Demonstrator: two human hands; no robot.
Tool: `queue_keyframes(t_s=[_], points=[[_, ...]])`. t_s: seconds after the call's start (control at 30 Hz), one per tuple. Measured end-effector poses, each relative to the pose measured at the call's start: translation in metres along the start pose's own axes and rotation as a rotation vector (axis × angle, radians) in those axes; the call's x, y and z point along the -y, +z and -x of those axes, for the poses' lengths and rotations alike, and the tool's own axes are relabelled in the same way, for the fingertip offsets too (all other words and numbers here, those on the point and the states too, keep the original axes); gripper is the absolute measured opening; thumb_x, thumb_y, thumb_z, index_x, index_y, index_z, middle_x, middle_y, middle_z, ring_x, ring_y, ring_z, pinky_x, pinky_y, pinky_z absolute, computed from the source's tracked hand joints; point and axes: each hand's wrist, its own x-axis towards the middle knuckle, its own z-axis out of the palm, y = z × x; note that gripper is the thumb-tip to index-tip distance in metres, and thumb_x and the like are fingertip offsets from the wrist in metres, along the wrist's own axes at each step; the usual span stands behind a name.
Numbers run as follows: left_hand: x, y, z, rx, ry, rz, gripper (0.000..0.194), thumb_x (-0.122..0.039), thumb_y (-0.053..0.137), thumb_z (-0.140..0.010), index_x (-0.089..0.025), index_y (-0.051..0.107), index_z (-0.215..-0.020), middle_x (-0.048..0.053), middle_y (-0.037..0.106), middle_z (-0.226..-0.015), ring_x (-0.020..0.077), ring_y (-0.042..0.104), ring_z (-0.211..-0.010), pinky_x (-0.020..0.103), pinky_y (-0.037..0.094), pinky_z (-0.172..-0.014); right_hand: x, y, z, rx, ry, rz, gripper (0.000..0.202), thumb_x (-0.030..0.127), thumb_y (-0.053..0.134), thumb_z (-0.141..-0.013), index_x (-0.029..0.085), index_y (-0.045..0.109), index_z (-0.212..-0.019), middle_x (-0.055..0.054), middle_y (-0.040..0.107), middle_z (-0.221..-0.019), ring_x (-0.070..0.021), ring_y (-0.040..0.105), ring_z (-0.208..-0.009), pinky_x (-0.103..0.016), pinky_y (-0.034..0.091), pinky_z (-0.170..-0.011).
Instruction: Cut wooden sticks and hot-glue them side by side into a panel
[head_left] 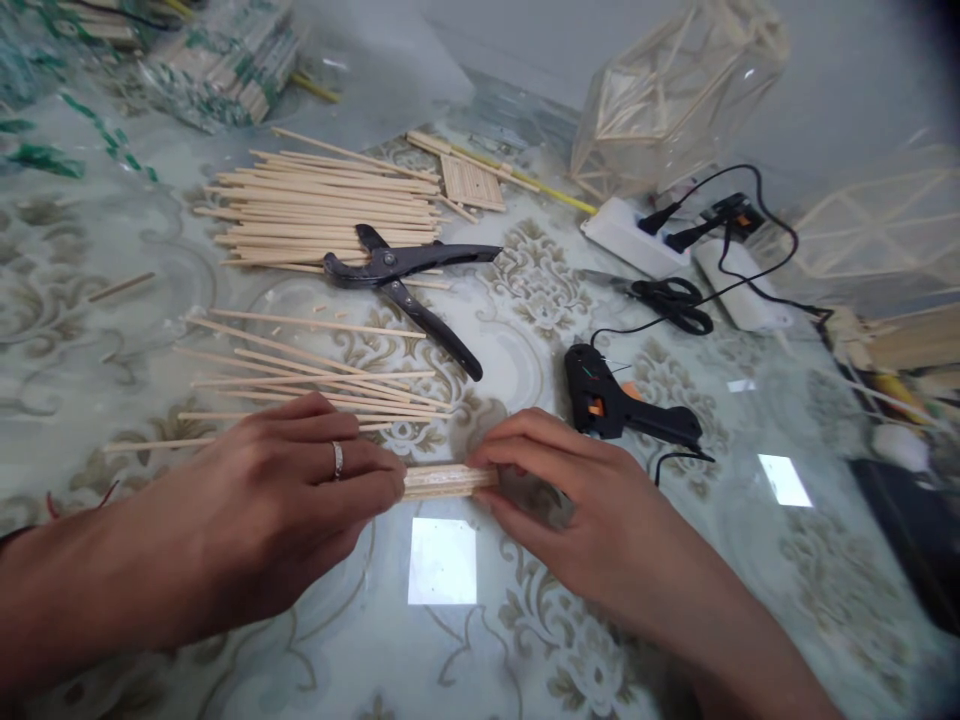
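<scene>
Between my two hands lies a short bundle of pale wooden sticks (442,481), close to the table surface. My left hand (300,495), with a ring on one finger, has its fingers closed on the bundle's left end. At the right end, my right hand (555,485) pinches the bundle between thumb and fingers. Several thin sticks (322,380) are spread just beyond my left hand. Black cutters (405,265) with spread handles rest partly on a large pile of sticks (322,205). A black glue gun (626,405) lies beyond my right hand.
Black-handled scissors (675,300) lie beside a white power strip (634,238) with cables plugged in. Behind stands a stick-frame structure (667,100) in clear plastic. Wrapped stick bundles (225,65) are at the back left. A small stick panel (471,182) lies near the pile.
</scene>
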Motion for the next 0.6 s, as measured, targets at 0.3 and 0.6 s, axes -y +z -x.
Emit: queue_keyframes(t_s=[0.3,0.6], points=[[0.0002,0.0072,0.0004,-0.048,0.024,0.058,0.021,-0.005,0.054,-0.104,-0.020,0.066,-0.110,0.000,0.077,-0.100,0.0173,0.067,-0.089,0.035,0.052,-0.084,0.0038,0.0020,-0.0033,-0.031,-0.036,0.010,0.021,0.004,0.071,-0.089,0.021,0.072,-0.103,-0.002,0.074,-0.104,-0.0150,0.071,-0.096,-0.026,0.060,-0.088],[0.0017,0.0061,-0.0025,-0.018,0.009,0.079,0.022,-0.005,0.053,-0.104,-0.021,0.066,-0.112,-0.002,0.076,-0.099,0.0157,0.063,-0.087,0.033,0.049,-0.082,0.0054,0.0034,-0.0041,0.005,-0.033,-0.026,0.018,0.007,0.073,-0.092,0.021,0.073,-0.104,-0.003,0.073,-0.106,-0.0169,0.070,-0.102,-0.027,0.058,-0.092]])
